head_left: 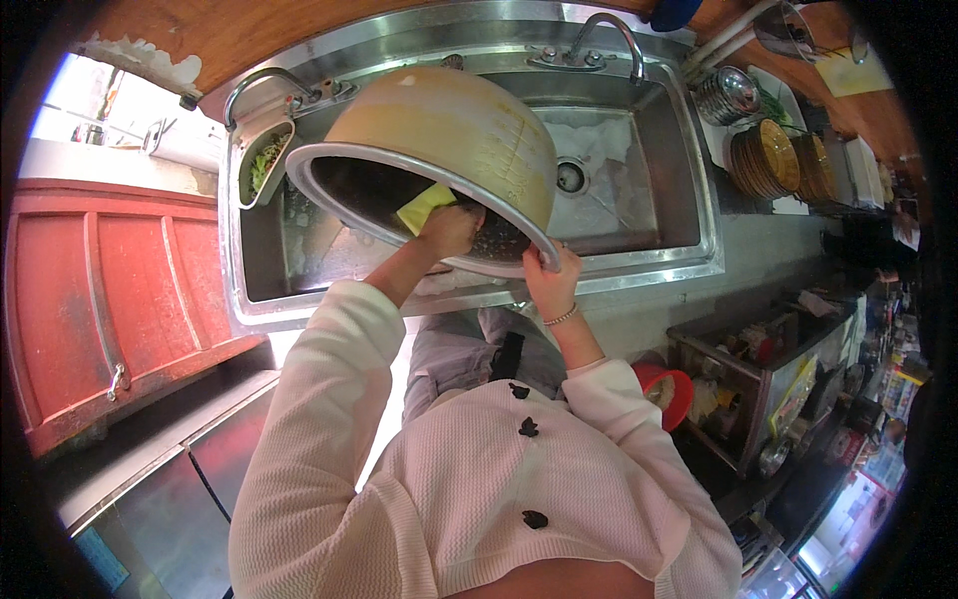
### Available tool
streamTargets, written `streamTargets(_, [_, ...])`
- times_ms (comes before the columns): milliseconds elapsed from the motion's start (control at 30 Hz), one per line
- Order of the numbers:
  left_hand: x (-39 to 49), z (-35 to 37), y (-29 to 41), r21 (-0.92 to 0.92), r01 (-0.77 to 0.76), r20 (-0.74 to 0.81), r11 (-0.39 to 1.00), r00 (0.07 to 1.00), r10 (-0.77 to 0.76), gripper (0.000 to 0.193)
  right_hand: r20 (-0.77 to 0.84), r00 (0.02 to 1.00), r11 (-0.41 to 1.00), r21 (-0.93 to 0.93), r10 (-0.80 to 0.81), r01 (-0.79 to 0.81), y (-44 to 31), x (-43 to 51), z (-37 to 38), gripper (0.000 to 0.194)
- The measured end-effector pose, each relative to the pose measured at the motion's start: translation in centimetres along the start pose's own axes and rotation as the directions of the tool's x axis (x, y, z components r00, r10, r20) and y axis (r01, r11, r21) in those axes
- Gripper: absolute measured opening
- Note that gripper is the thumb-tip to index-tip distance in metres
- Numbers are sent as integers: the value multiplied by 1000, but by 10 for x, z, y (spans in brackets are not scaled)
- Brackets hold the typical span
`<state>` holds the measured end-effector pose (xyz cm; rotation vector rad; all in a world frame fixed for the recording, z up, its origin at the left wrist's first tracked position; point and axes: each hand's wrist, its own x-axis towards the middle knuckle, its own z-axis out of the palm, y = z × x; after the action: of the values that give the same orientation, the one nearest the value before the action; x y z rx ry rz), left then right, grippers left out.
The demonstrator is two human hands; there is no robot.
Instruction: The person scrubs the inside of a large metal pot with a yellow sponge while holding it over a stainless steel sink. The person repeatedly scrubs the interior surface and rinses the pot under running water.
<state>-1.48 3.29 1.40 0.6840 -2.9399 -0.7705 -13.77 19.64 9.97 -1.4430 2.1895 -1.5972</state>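
Note:
A large, worn metal pot (pixel 449 112) lies tilted over the double sink, its mouth turned towards me. My left hand (pixel 451 230) is inside the mouth, closed on a yellow-green cloth or sponge (pixel 425 208) near the pot's inner wall. With my right hand (pixel 552 277) I grip the rim at its lower right, the thumb on the near side and the fingers mostly hidden. Foam and drops show inside near the rim. Beneath and around the pot are the left basin (pixel 266 247) and the right basin (pixel 670 165), where whitish suds lie about the drain.
Two curved faucets (pixel 640 56) (pixel 247 82) stand behind the basins. A corner strainer (pixel 263 196) holds green scraps at the left. Stacked brown dishes (pixel 763 161) and metal bowls (pixel 726 93) stand right. A red bucket (pixel 677 404) and a metal cart (pixel 718 352) are at lower right.

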Motion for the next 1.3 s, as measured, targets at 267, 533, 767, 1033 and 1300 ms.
streamTargets(267, [5, 8, -6, 98, -38, 40, 994, 999, 35, 30, 28, 998, 998, 7, 61, -61, 3, -5, -1, 17])
streamTargets(533, [4, 21, -15, 186, -110, -8, 976, 993, 114, 37, 26, 999, 999, 5, 35, -35, 1, -9, 0, 16])
streamTargets(767, [8, 26, -36, -50, -130, -40, 990, 991, 128, 22, 3, 999, 999, -17, -33, 33, -3, -7, 0, 16])
streamTargets(1033, [9, 20, -30, -29, -196, -104, 980, 976, 192, 16, 7, 1000, 1000, -12, -27, 27, -2, -4, 0, 19])
streamTargets(1300, [7, 23, -26, 75, -184, -111, 980, 975, 191, 18, 26, 1000, 1000, -18, 13, -12, -5, -4, -1, 18])
